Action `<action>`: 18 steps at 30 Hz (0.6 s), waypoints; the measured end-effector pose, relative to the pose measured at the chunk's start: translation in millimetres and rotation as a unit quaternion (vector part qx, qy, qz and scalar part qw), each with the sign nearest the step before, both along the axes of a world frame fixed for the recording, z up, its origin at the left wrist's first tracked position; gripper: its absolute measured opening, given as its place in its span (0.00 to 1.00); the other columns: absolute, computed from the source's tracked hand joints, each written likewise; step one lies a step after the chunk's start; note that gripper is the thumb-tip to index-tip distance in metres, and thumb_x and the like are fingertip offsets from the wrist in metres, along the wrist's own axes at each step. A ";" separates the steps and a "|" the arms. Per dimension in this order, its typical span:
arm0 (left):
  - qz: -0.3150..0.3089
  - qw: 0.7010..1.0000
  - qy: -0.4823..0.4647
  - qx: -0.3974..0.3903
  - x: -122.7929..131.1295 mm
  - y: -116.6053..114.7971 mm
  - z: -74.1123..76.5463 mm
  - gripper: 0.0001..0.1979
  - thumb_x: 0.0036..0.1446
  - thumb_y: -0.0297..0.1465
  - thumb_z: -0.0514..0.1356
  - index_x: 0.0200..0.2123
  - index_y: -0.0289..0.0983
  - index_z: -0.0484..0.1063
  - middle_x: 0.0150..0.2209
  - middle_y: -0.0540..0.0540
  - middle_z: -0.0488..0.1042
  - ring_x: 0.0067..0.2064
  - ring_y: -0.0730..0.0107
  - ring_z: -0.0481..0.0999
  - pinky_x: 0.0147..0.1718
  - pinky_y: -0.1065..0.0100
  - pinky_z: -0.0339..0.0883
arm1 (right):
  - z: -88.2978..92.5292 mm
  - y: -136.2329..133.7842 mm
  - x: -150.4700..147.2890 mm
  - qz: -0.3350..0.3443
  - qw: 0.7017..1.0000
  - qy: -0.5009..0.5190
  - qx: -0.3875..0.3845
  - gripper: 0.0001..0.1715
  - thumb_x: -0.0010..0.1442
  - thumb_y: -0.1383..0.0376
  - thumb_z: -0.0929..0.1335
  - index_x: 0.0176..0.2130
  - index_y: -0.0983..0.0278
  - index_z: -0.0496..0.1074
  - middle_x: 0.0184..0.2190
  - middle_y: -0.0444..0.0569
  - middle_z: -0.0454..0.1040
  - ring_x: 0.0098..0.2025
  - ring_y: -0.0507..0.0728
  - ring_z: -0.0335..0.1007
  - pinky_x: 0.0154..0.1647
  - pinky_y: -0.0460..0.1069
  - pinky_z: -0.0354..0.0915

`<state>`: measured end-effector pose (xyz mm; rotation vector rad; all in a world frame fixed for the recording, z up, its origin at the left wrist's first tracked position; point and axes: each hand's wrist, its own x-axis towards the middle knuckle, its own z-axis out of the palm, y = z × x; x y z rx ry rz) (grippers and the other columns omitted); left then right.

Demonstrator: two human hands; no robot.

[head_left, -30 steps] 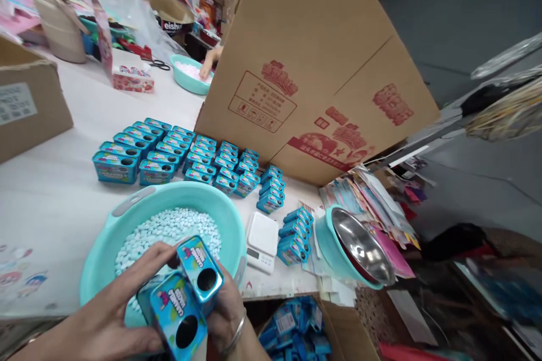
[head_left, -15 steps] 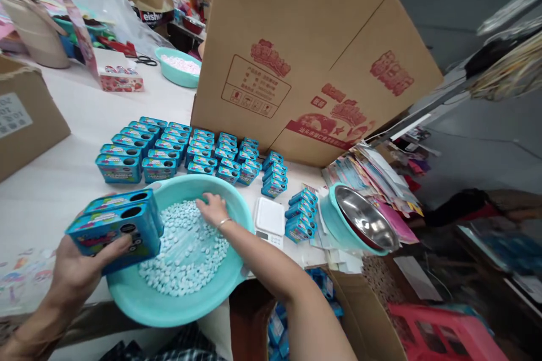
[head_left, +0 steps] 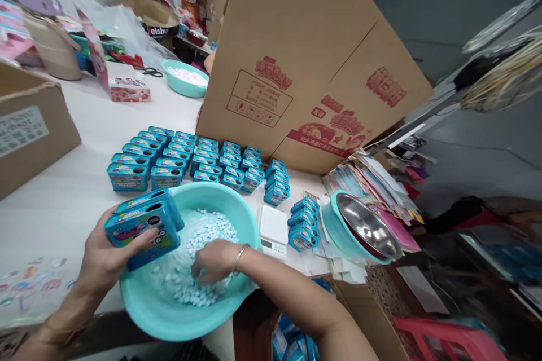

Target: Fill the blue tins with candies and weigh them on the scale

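My left hand [head_left: 105, 248] is closed around two blue candy boxes [head_left: 146, 225], held side by side and tilted over the left rim of a turquoise basin [head_left: 148, 310]. Each box has a dark round spot on its upper side. Small pale-blue candies [head_left: 199, 294] lie in the basin. My right hand [head_left: 215, 262], a bracelet at its wrist, reaches down among them. Its fingers point downward, blurred and partly hidden, so their grip cannot be made out. Beyond the basin, several rows of like blue boxes [head_left: 167, 172] stand on the white table.
Right of the basin sit a white scale [head_left: 273, 228] and more blue boxes [head_left: 302, 231]. Farther right, a steel bowl [head_left: 368, 220] rests in another basin. A large carton [head_left: 313, 56] rises behind; an open carton [head_left: 34, 130] stands left. Below the table, a box [head_left: 359, 316] holds blue packs.
My right hand has moved from the far side of the candies down toward their near middle, stirring them. The view has shifted slightly; my left hand still holds the two boxes.
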<state>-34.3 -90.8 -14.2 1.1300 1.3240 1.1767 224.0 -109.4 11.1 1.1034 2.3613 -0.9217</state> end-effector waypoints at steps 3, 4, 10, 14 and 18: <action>0.023 0.998 0.039 0.049 10.2 -24.2 24.8 0.40 0.50 0.53 0.78 0.63 0.48 0.74 0.50 0.49 0.88 0.48 0.45 0.90 0.47 0.51 0.88 | 17.3 25.9 9.3 -0.076 0.978 0.019 0.192 0.11 0.71 0.56 0.75 0.50 0.57 0.85 0.60 0.57 0.83 0.61 0.69 0.76 0.61 0.62 0.72; 0.026 0.996 0.059 0.066 14.3 -32.4 33.8 0.42 0.51 0.54 0.78 0.65 0.49 0.72 0.53 0.49 0.87 0.50 0.44 0.89 0.50 0.49 0.88 | 19.2 33.6 11.2 -0.108 0.968 0.019 0.225 0.14 0.72 0.57 0.74 0.54 0.59 0.83 0.65 0.60 0.79 0.65 0.70 0.73 0.64 0.63 0.70; 0.056 0.987 0.101 0.109 38.2 -55.0 71.1 0.39 0.57 0.54 0.77 0.67 0.49 0.71 0.58 0.46 0.83 0.53 0.43 0.88 0.57 0.42 0.86 | 5.1 5.2 34.1 -0.321 0.935 -0.029 0.147 0.22 0.75 0.50 0.70 0.59 0.61 0.76 0.59 0.62 0.78 0.60 0.71 0.75 0.61 0.65 0.71; 0.069 0.986 0.091 0.118 50.8 -55.7 82.3 0.40 0.57 0.53 0.78 0.68 0.47 0.71 0.56 0.44 0.83 0.52 0.45 0.88 0.54 0.45 0.88 | -6.9 -59.6 25.1 -0.416 0.906 0.029 0.079 0.32 0.67 0.38 0.74 0.57 0.57 0.77 0.55 0.56 0.78 0.57 0.72 0.76 0.61 0.66 0.72; 0.064 0.987 0.075 0.127 59.8 -57.5 89.2 0.40 0.59 0.53 0.77 0.69 0.50 0.70 0.58 0.44 0.81 0.55 0.43 0.87 0.59 0.41 0.85 | -10.8 -94.7 -13.0 -0.507 0.849 0.148 0.010 0.39 0.61 0.34 0.76 0.58 0.54 0.79 0.54 0.55 0.78 0.59 0.74 0.77 0.65 0.69 0.70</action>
